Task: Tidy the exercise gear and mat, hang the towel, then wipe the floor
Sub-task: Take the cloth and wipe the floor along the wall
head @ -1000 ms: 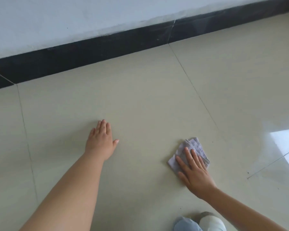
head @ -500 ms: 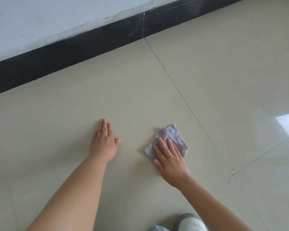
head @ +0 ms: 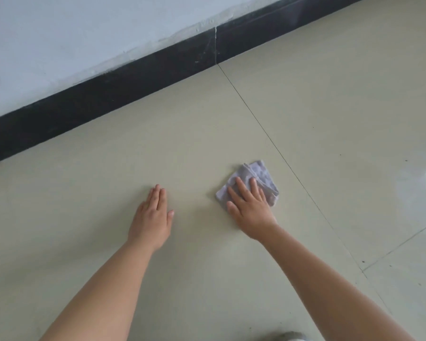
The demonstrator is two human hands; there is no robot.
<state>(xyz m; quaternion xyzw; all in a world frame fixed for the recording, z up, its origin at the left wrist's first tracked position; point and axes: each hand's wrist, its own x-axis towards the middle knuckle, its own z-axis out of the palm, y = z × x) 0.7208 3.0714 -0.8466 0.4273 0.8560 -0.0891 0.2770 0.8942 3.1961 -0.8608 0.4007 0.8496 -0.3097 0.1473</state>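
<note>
1. Your right hand [head: 250, 207] presses flat, fingers straight, on a folded, soft pale-lilac cloth [head: 258, 177] lying on the glossy beige tiled floor [head: 182, 143].
2. Your left hand [head: 153, 217] rests flat on the tile, well apart.

two bare forearms, no sleeves in view. left hand [head: 153, 217] and right hand [head: 250, 207] bare too: no rings, no watch, no bands at either wrist. short plain nails. rounded grey-white bit of a shoe [head: 292, 336] at bottom edge.
</note>
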